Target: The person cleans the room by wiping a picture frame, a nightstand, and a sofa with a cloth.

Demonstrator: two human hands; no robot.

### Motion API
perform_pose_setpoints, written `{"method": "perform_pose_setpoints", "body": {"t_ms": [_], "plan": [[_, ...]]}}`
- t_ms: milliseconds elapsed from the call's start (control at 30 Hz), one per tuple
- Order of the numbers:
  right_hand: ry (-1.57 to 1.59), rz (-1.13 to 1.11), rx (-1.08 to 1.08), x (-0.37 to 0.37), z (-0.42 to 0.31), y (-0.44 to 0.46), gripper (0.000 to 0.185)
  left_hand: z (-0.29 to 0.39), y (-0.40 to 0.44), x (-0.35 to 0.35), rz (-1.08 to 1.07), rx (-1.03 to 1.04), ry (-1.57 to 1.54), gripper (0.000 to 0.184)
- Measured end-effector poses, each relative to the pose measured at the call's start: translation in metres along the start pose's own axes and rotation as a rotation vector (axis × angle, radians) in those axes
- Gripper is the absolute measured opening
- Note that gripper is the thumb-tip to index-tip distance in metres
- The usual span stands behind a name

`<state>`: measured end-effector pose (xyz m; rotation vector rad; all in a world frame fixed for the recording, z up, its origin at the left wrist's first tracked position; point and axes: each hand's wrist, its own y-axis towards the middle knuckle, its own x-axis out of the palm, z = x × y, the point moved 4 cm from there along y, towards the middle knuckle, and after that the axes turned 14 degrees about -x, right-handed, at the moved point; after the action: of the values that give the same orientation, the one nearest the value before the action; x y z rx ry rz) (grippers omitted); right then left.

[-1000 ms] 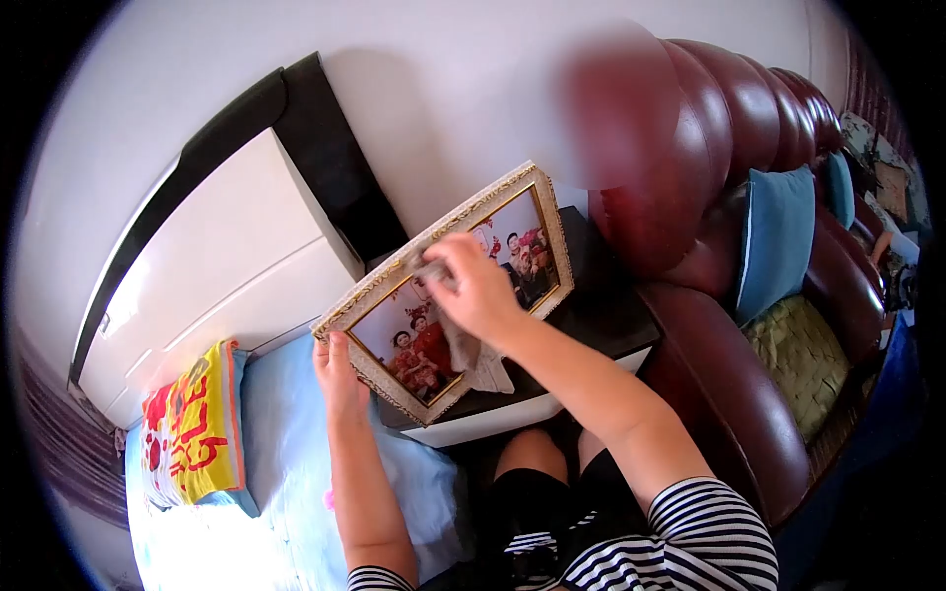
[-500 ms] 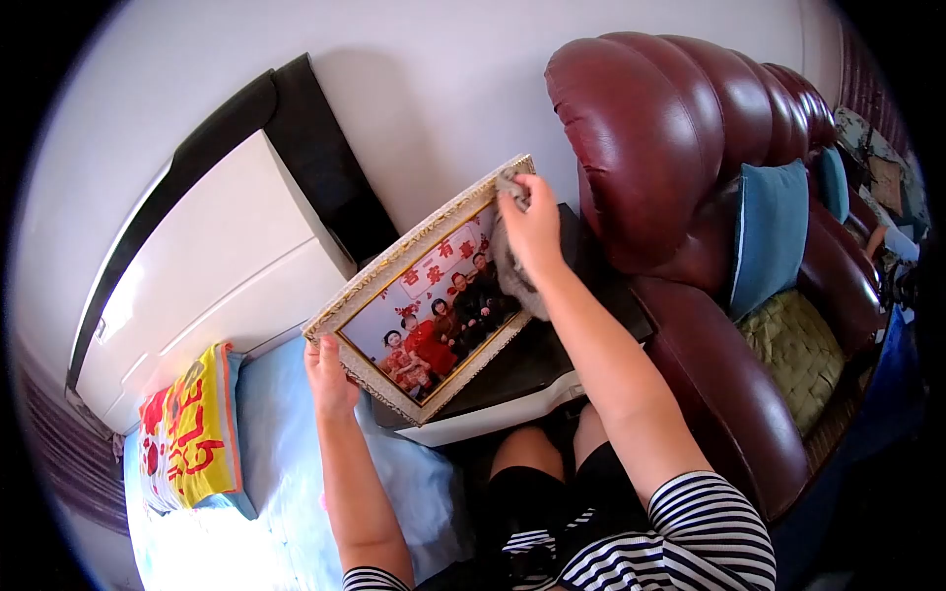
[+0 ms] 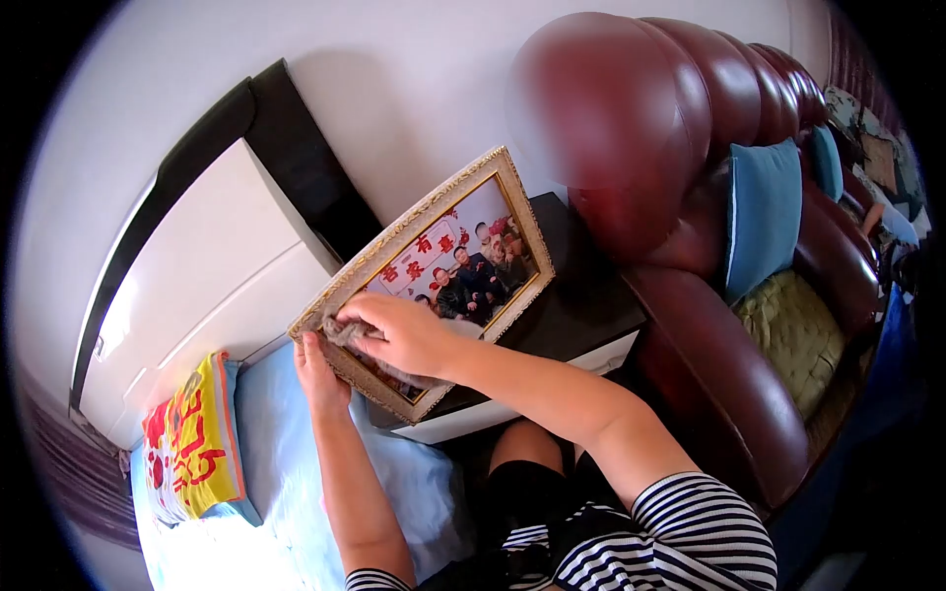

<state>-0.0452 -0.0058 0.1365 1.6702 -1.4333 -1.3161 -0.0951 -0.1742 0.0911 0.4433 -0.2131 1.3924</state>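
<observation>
Tilted over the cabinet (image 3: 596, 295), the picture frame (image 3: 443, 248) is gripped at a corner by the left hand (image 3: 321, 376), a cloth (image 3: 341, 329) by the right hand (image 3: 406, 337). Probably stiff and breakable, the frame is best held by its border.

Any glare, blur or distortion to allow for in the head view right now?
Head view: fisheye bending, black corners; glare washing out part of the bed sheet; left end of the sofa back blurred; framed photo fairly sharp where uncovered.
</observation>
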Motion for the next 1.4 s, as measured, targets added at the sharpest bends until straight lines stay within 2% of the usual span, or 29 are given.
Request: {"method": "perform_pose_setpoints", "body": {"t_ms": [33, 100, 167, 200, 267, 400, 500, 700, 767, 900, 967, 1100, 1200, 1267, 1300, 1333, 1400], "plan": [[-0.001, 0.005, 0.002, 0.001, -0.001, -0.004, 0.030, 0.000, 0.000, 0.000, 0.044, -0.001, 0.004, 0.040], [0.265, 0.147, 0.136, -0.003, 0.003, -0.018, 0.031, 0.000, -0.002, -0.001, 0.092, -0.003, 0.008, 0.041], [0.636, 0.294, 0.343, -0.009, 0.011, -0.034, 0.033, 0.003, -0.003, 0.003, 0.026, 0.004, -0.026, 0.040], [0.829, 0.447, 0.389, -0.008, 0.024, -0.045, 0.033, 0.004, -0.004, 0.005, 0.030, 0.001, -0.026, 0.040], [1.041, 0.605, 0.466, -0.022, 0.029, -0.057, 0.032, 0.005, -0.004, 0.007, 0.099, -0.019, -0.040, 0.039], [1.176, 0.784, 0.756, -0.042, 0.023, -0.073, 0.034, 0.004, -0.002, 0.005, 0.074, -0.016, -0.029, 0.040], [1.157, 0.755, 0.828, -0.049, 0.005, -0.073, 0.038, 0.004, -0.001, 0.004, 0.063, -0.008, -0.026, 0.042], [1.095, 0.769, 0.775, -0.048, 0.019, -0.083, 0.040, -0.003, -0.002, -0.002, 0.023, -0.022, -0.009, 0.051], [1.112, 0.773, 0.757, -0.047, 0.020, -0.083, 0.039, -0.009, -0.007, -0.004, 0.113, -0.042, 0.001, 0.051], [1.049, 0.810, 0.725, -0.048, 0.021, -0.086, 0.035, -0.014, -0.018, 0.003, 0.108, -0.045, -0.020, 0.049], [1.038, 0.798, 0.730, -0.049, 0.020, -0.088, 0.033, -0.014, -0.024, 0.004, 0.122, 0.018, -0.053, 0.042], [0.908, 0.832, 0.741, -0.045, 0.028, -0.097, 0.030, -0.020, -0.037, 0.004, 0.128, 0.022, -0.054, 0.042], [0.832, 0.820, 0.718, -0.045, 0.028, -0.102, 0.030, -0.023, -0.051, 0.009, 0.203, 0.100, -0.017, 0.040], [0.781, 0.797, 0.709, -0.045, 0.024, -0.101, 0.030, -0.003, -0.085, 0.028, 0.610, 0.685, 0.616, 0.042], [0.765, 0.823, 0.683, -0.045, 0.022, -0.101, 0.030, -0.003, -0.098, 0.036, 0.565, 0.847, 0.619, 0.044], [0.750, 0.848, 0.660, -0.046, 0.019, -0.099, 0.030, -0.003, -0.107, 0.039, 0.568, 0.846, 0.621, 0.044], [0.717, 0.817, 0.625, -0.045, 0.011, -0.094, 0.029, -0.019, -0.114, 0.066, -0.121, 0.573, 0.879, 0.043]]}}
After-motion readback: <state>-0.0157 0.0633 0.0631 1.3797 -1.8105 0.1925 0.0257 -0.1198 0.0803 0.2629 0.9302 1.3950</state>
